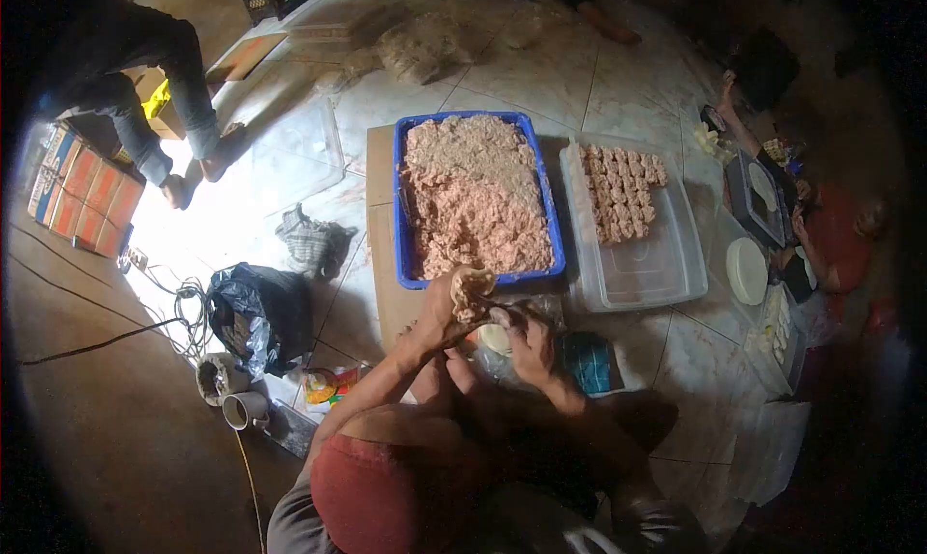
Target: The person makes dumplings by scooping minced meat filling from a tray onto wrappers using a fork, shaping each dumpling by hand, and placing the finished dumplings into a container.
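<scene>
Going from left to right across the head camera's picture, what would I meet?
Strapped boxes, black bag, blue tub, clear tray, thick white round, a co-worker's red sleeve.

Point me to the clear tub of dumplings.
In the head view, the clear tub sits on the tiled floor, right of centre, just right of the blue tray and ahead and right of the right hand.
</scene>
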A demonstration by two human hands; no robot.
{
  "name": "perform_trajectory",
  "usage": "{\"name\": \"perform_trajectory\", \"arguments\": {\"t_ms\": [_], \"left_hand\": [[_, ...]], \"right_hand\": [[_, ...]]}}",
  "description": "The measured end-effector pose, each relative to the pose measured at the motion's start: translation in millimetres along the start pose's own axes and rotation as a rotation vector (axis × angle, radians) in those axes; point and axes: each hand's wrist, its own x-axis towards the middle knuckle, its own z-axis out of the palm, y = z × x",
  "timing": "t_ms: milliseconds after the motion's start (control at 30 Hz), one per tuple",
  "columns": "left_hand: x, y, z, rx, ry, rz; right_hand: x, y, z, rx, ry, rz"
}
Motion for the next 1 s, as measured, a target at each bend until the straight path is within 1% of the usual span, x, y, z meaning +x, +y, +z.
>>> {"name": "perform_trajectory", "arguments": {"t_ms": [33,67,100,133,167,200,233,300,333,367,400,433,467,500,533,567,633,667,700,767,800,833,867,900,967,1000], "left_hand": [[0.6,6.8,-2.4,0.122,-0.015,-0.037],[2.7,13.6,-2.8,0.124,-0.014,-0.032],[3.9,20.3,-1.8,-0.095,0.051,-0.209],[3.7,23.6,-0.9,-0.318,0.115,-0.387],[3.6,20.5,-5.1,-0.322,0.114,-0.393],[4.5,13.9,-12.8,-0.535,0.034,-0.396],[3.0,11.3,-8.3,-0.67,0.04,-0.338],[0.2,6.5,0.7,-0.948,0.032,-0.225],[3.9,22.4,4.1,-0.899,0.147,-0.317],[6.2,30.9,5.4,-0.849,0.263,-0.409],[1.2,-2.4,9.1,-0.176,0.141,0.03],[-3.9,-8.0,12.5,-0.176,0.143,0.028],[-11.0,-12.2,14.9,-0.108,0.072,-0.079],[-13.8,-13.0,14.4,-0.038,0.001,-0.185],[-6.2,7.1,8.5,0.098,0.041,-0.225],[-1.7,13.6,1.6,0.101,0.043,-0.224],[3.8,20.9,-13.2,-0.245,0.0,-0.327],[6.2,25.7,-22.3,-0.492,-0.071,-0.428],[4.4,24.2,-26.7,-0.586,-0.049,-0.418],[7.9,22.8,-22.7,-0.193,0.111,-0.327],[12.7,27.1,-21.1,-0.194,0.11,-0.319],[17.7,34.6,-18.3,-0.268,0.113,-0.328],[19.1,39.1,-15.7,-0.345,0.116,-0.341],[18.4,38.9,-14.9,-0.348,0.113,-0.338],[16.1,37.8,-13.1,-0.332,0.04,-0.392],[14.1,37.2,-6.6,-0.374,0.06,-0.351]], "right_hand": [[8.1,-13.8,-11.1,-0.262,-0.027,-0.102],[14.5,-21.0,-20.2,-0.525,-0.053,-0.209],[13.3,-11.7,-25.4,-0.525,-0.053,-0.212],[8.8,0.1,-28.1,-0.267,-0.028,-0.064],[1.6,12.3,-31.2,-0.01,-0.003,0.087],[-3.2,9.9,-26.9,0.013,0.069,0.019],[-6.4,9.4,-27.5,0.012,0.069,0.023],[-15.3,8.5,-27.7,0.262,-0.163,0.385],[-18.2,4.0,-22.0,0.406,-0.169,0.482],[-21.5,11.8,-15.3,0.446,-0.185,0.448],[-22.7,6.3,-2.3,0.288,-0.123,0.316],[-24.1,0.8,6.8,0.129,-0.064,0.185],[-23.1,6.6,4.2,0.131,-0.068,0.185],[-19.6,16.8,-1.0,-0.214,-0.032,0.017],[-14.0,19.4,-5.0,-0.557,0.007,-0.156],[-8.3,22.0,-10.5,-0.555,0.007,-0.159],[-2.2,19.1,-20.5,-0.035,-0.008,0.054],[-15.5,39.3,-17.6,0.041,0.119,0.058],[-17.6,32.0,-19.8,0.034,0.122,0.065],[-21.0,15.4,-24.4,0.238,-0.098,0.284],[-23.6,13.1,-22.1,0.276,-0.132,0.352],[-24.9,10.1,-22.3,0.341,-0.178,0.46],[-26.8,8.1,-20.3,0.381,-0.178,0.495],[-27.4,4.8,-15.2,0.421,-0.178,0.529],[-29.6,11.7,-5.5,0.438,-0.179,0.487],[-30.2,17.2,-0.3,0.457,-0.186,0.447]]}}
